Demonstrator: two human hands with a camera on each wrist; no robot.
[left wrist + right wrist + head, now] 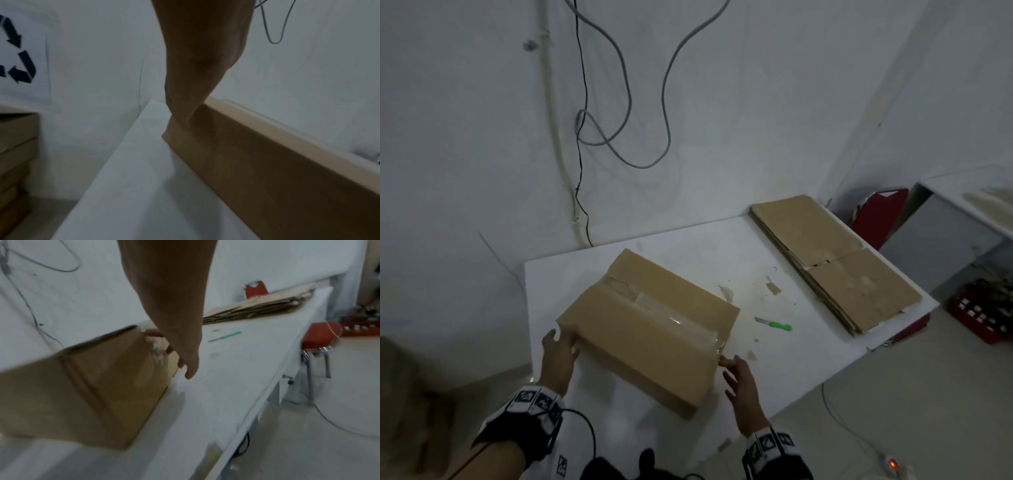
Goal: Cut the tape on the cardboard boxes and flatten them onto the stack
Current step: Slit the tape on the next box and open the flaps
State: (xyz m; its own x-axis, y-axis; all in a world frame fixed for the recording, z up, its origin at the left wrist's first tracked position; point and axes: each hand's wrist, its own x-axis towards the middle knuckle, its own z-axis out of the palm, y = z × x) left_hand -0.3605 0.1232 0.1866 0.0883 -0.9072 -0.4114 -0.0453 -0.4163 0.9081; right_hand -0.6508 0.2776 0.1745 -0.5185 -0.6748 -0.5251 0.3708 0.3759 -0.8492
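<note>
A closed cardboard box (650, 329) lies on the white table (791, 359), with clear tape (678, 320) running along its top seam. My left hand (560, 353) rests against the box's near left corner, its fingers (185, 105) straight along the side wall (257, 162). My right hand (738, 377) is open at the box's right end (102, 386), with relaxed fingers (180, 353) touching the taped edge. A green-handled knife (774, 323) lies loose on the table right of the box. The stack of flattened boxes (835, 260) sits at the table's far right.
Tape scraps (772, 287) litter the table between the box and the stack. A red chair (876, 212) stands behind the stack and a red crate (979, 315) on the floor at right. Cables (619, 102) hang on the wall. More boxes (16, 146) are piled at left.
</note>
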